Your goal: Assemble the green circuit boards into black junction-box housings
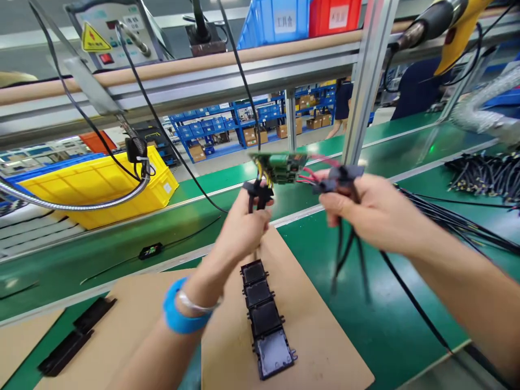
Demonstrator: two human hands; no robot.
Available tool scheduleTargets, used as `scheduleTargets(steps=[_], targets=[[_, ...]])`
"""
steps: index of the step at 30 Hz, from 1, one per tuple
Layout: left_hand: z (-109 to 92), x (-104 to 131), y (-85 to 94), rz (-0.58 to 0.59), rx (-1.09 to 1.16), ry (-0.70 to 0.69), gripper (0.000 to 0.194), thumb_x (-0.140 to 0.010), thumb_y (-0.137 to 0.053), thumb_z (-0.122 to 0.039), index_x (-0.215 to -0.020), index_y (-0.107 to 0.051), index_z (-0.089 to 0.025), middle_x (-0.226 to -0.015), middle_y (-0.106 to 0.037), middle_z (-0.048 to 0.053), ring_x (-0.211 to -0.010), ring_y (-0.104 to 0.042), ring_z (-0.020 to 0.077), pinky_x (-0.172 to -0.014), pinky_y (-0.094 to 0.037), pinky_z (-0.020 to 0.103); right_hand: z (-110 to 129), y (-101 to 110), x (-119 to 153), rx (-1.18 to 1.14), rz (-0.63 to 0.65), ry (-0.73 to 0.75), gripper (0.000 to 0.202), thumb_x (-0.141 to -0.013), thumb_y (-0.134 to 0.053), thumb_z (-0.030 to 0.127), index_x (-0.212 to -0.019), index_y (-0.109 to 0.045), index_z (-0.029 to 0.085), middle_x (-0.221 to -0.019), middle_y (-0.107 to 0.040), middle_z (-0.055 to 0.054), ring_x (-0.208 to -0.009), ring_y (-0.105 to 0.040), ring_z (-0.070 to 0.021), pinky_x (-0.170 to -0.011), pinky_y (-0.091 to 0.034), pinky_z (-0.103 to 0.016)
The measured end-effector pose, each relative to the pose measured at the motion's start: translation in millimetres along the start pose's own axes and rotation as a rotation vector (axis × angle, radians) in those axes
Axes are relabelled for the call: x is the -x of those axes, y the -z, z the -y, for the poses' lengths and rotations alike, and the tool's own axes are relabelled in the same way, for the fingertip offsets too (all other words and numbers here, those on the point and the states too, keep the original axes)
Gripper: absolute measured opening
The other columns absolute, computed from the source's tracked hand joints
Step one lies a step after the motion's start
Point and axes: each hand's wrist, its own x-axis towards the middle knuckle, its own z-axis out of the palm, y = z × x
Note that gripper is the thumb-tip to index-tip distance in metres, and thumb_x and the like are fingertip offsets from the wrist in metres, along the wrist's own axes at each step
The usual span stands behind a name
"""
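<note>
A green circuit board (284, 167) hung in the air above a green workbench (317, 244), between a person's two bare hands, its long axis running roughly left to right. Yellow wires (264, 176) left its left end and red wires (309, 177) its right end.

The board lay beyond the left hand (246, 225) and a little to its right, and to the left of the right hand (365, 211). The left hand looked the nearer: its fingers pinched dark leads (251, 204) beneath a black fitting (259, 190) that sat close against the board's lower left corner. The right hand's thumb and fingers pinched a second black piece (343, 176), blurred, with a gap bridged by the red wires. Black cables (345, 249) dangled below that hand.

Under the left hand, on a tan sheet (320, 336), a row of four open black casings (265, 318) stretched away from the wearer, its long axis crossing the board's at a steep angle. The left forearm ran just beside this row; the right hand was farther off. Outward again, more black casings (77, 336) lay at far left, and a heap of black cords (485, 173) at far right.
</note>
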Motion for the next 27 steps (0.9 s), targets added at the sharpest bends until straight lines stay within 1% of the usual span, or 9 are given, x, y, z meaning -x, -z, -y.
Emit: scheduleTargets(steps=[3,5,8,11,13,15,19,24,27], targets=[[-34.6,17.6,49.7,0.291,-0.322,0.115,0.036,-0.068,-0.07,-0.008,-0.102,-0.067,-0.019,-0.079,-0.064,0.001,-0.052,-0.052,0.0098,-0.036,-0.036,0.014,-15.5,28.5,-2.1,0.101,0.167,-0.054,0.029,-0.089,-0.057,0.042,-0.098,-0.065,0.016,-0.051,-0.043,0.009,-0.04,-0.039,-0.0048,-0.04,-0.028,-0.019],[-41.7,41.4,71.5,0.528,-0.383,0.324,0.035,-0.074,-0.073,-0.02,-0.108,-0.067,-0.022,-0.076,-0.061,0.0,-0.049,-0.05,0.0099,-0.033,-0.035,0.015,-35.3,39.1,2.7,0.16,0.348,-0.142,0.034,-0.091,-0.052,0.047,-0.086,-0.066,0.017,-0.05,-0.041,0.009,-0.039,-0.035,-0.0031,-0.039,-0.022,-0.019],[-21.0,83.0,75.2,0.74,-0.289,0.675,0.034,-0.084,-0.066,-0.043,-0.111,-0.065,-0.023,-0.075,-0.059,-0.001,-0.037,-0.036,0.0033,-0.03,-0.029,0.014,-72.8,32.1,13.1,0.138,0.701,-0.329,0.041,-0.093,-0.047,0.047,-0.071,-0.064,0.017,-0.05,-0.046,0.006,-0.037,-0.039,-0.0048,-0.037,-0.024,-0.019],[19.9,113.1,55.5,0.787,-0.119,0.803,0.042,-0.085,-0.063,-0.055,-0.113,-0.065,-0.023,-0.081,-0.06,0.0,-0.038,-0.035,0.0022,-0.032,-0.028,0.015,-102.9,-1.2,15.9,0.086,0.991,-0.323,0.032,-0.08,-0.067,0.046,-0.092,-0.07,0.016,-0.062,-0.06,0.001,-0.05,-0.056,-0.0117,-0.044,-0.038,-0.021],[44.4,123.2,40.3,0.782,-0.035,0.808,0.04,-0.083,-0.066,-0.053,-0.108,-0.067,-0.022,-0.081,-0.061,0.0,-0.047,-0.044,0.0061,-0.04,-0.035,0.016,-111.6,-32.6,12.1,-0.007,0.943,-0.187,0.055,-0.072,-0.075,0.042,-0.119,-0.064,0.016,-0.092,-0.068,-0.006,-0.077,-0.065,-0.0178,-0.06,-0.048,-0.024],[62.1,128.2,29.7,0.752,0.025,0.8,0.032,-0.082,-0.069,-0.047,-0.101,-0.069,-0.021,-0.08,-0.063,0.001,-0.064,-0.055,0.0121,-0.056,-0.046,0.02,-111.9,-65.7,7.9,-0.106,0.887,-0.063,0.055,-0.076,-0.07,0.039,-0.125,-0.059,0.016,-0.112,-0.066,-0.009,-0.091,-0.063,-0.0189,-0.072,-0.049,-0.026],[80.9,135.8,26.4,0.621,0.007,0.778,0.025,-0.083,-0.068,-0.039,-0.095,-0.067,-0.017,-0.082,-0.063,0.0,-0.079,-0.057,0.0169,-0.079,-0.048,0.029,-104.9,-113.3,16.3,-0.068,0.935,0.088,0.009,-0.082,-0.064,0.026,-0.079,-0.065,0.017,-0.071,-0.064,0.001,-0.063,-0.055,-0.0126,-0.058,-0.04,-0.023],[86.8,143.5,30.9,0.557,-0.004,0.747,0.022,-0.09,-0.058,-0.037,-0.095,-0.065,-0.016,-0.091,-0.061,0.001,-0.084,-0.053,0.0165,-0.08,-0.045,0.027,-106.2,-118.4,40.3,0.006,0.644,0.225,0.014,-0.085,-0.05,0.013,-0.081,-0.063,0.017,-0.074,-0.065,-0.002,-0.064,-0.056,-0.0132,-0.059,-0.038,-0.025],[87.6,143.3,28.6,0.523,-0.143,0.707,0.015,-0.089,-0.056,-0.03,-0.088,-0.061,-0.016,-0.084,-0.058,-0.001,-0.075,-0.048,0.0134,-0.071,-0.042,0.023,-104.3,-111.3,41.8,-0.098,0.707,0.052,0.013,-0.082,-0.063,0.027,-0.093,-0.065,0.019,-0.08,-0.067,0.0,-0.062,-0.056,-0.0119,-0.058,-0.041,-0.023]])
